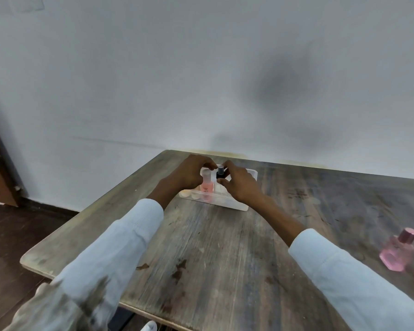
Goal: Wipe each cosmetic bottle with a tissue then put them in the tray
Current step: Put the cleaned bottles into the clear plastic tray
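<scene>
A: How should the placing have gone? The left hand (189,175) curled beside the pink clear-plastic bottle (206,187) standing in the white plastic tray (230,203).

B: Steady the neighbours, lower straight, release only once seated. The right hand (237,185) pinched the dark-capped small bottle (220,172) over the tray, fingers closed on it.

A: And the pink glass perfume bottle (398,252)?

B: Well apart, at the worn wooden desk (225,259) edge, apparently unwiped.

Wooden table (213,247): tray (234,205), pink bottle (397,252)
</scene>
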